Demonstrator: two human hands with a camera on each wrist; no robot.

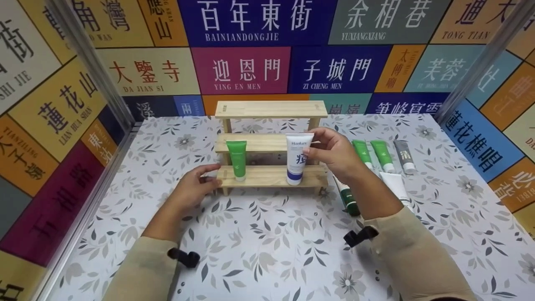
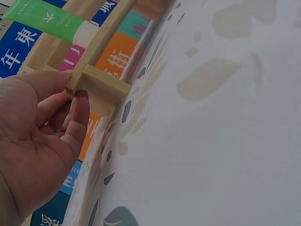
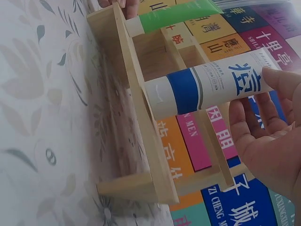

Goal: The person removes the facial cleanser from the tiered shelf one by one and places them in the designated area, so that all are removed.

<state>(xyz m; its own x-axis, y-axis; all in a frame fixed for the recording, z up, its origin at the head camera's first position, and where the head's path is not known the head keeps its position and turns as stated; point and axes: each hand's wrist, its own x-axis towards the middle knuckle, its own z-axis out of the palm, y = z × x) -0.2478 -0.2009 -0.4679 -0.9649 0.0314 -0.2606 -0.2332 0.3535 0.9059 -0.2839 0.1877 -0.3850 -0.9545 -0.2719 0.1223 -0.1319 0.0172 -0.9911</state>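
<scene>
A three-step wooden stand (image 1: 271, 109) stands on the patterned tabletop. My left hand (image 1: 195, 184) pinches the left end of its lowest step, thumb above and fingertips below, as the left wrist view shows. With thumb and fingers, my right hand (image 1: 340, 155) pinches a white squeeze tube with a blue band (image 1: 295, 161) near its flat top edge. That tube is upright, cap down, its cap (image 3: 162, 97) right at the lowest step's surface. Left of it on the same step, a green squeeze tube (image 1: 238, 159) stands upright on its white cap.
Right of the stand lie two green tubes (image 1: 382, 155) (image 1: 362, 152), a grey tube (image 1: 404, 156) and a white tube (image 1: 394, 186). A dark green tube (image 1: 347, 198) lies partly behind my right forearm. Panels printed with Chinese characters (image 1: 246, 69) enclose the table's back and sides.
</scene>
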